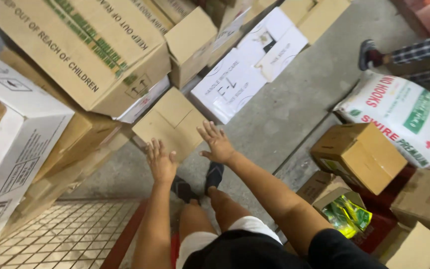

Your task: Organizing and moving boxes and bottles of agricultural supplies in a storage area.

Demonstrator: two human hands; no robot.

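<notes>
Both hands out in front, fingers spread, palms down, nothing clasped in either grip
Left hand [161, 162] at the lower edge of a small plain cardboard box [171, 122]; whether touching or just short of it, cannot tell
Right hand [217, 143] at the same box's right-hand lower edge, fingertips over or just beside the cardboard; contact likewise unclear
Small box on the concrete floor [294, 99], tilted, tucked against the foot of a stack of large brown cartons [83, 47] on the left
White flat carton [247, 67] just beyond the small box, leaning on the floor
White box with black markings [13, 144] at far left, over a tiled patch of floor [70, 234]
To the right: a brown box [359, 154], a large white sack with red and green print [404, 117], an open carton with yellow-green packets [347, 214]
Own dark shoes [197, 182] directly below the hands
Another person's shoe and checked trouser leg [404, 52] at top right, well apart
</notes>
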